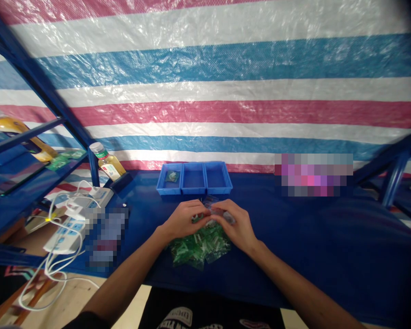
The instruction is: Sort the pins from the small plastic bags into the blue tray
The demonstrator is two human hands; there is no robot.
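My left hand (187, 218) and my right hand (238, 224) meet fingertip to fingertip over the blue table. Between them they pinch a small clear plastic bag (211, 199), whose shiny film shows above and beside the fingers. What the bag contains is mostly hidden by my hands. Right below lies a pile of small clear packets with green contents (202, 244). Just beyond my hands stands a blue tray with three compartments (193, 191). One similar green packet (172, 176) lies in its left compartment.
On the left are a white power strip (63, 235) with tangled cables, a bottle of yellowish liquid (111, 167) and a blurred-out object (108, 237). Another blurred-out object (313, 176) sits back right. Striped plastic sheeting (226, 109) hangs behind, between blue frame posts.
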